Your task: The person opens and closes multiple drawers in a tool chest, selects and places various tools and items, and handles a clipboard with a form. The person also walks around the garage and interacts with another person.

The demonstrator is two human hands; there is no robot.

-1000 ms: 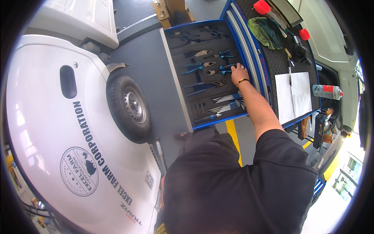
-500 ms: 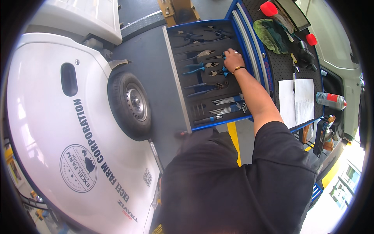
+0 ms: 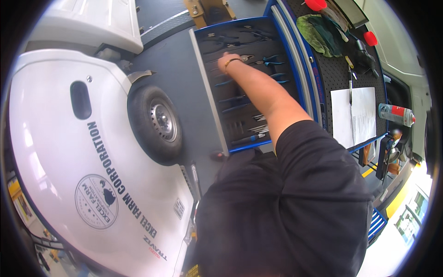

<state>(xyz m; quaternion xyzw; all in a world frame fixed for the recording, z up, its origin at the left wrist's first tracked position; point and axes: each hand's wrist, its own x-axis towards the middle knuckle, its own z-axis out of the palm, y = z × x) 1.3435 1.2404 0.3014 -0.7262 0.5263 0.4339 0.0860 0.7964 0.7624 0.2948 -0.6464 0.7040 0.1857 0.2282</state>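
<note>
My right hand (image 3: pixel 227 62), with a dark beaded bracelet at the wrist, is over the handle end of a pair of pliers (image 3: pixel 248 58) in the open blue-edged tool drawer (image 3: pixel 196 48). The pliers' pale jaws point toward the cabinet; its handles are hidden under the hand. The fingers are mostly covered or blurred, so their grip does not show. Beside them lie blue-handled pliers (image 3: pixel 273 60). Black-handled pliers (image 3: pixel 226 40) are at the drawer's far end. More pliers (image 3: pixel 233 99) and silver hex keys (image 3: pixel 260 118) lie nearer me. My left hand is out of view.
Right of the drawer, the cabinet's perforated top holds a green cloth (image 3: pixel 316 34), red caps (image 3: pixel 370 38), papers (image 3: pixel 344 115) and a spray can (image 3: pixel 396 115). To the left stands a white vehicle panel (image 3: pixel 60 152) with a wheel (image 3: pixel 157 122). A tan metal post (image 3: pixel 207 13) is beyond.
My right hand has moved left across the drawer, from the blue-handled pliers near the cabinet to the pliers' handles near the drawer's outer edge. The blue handles it covered now show.
</note>
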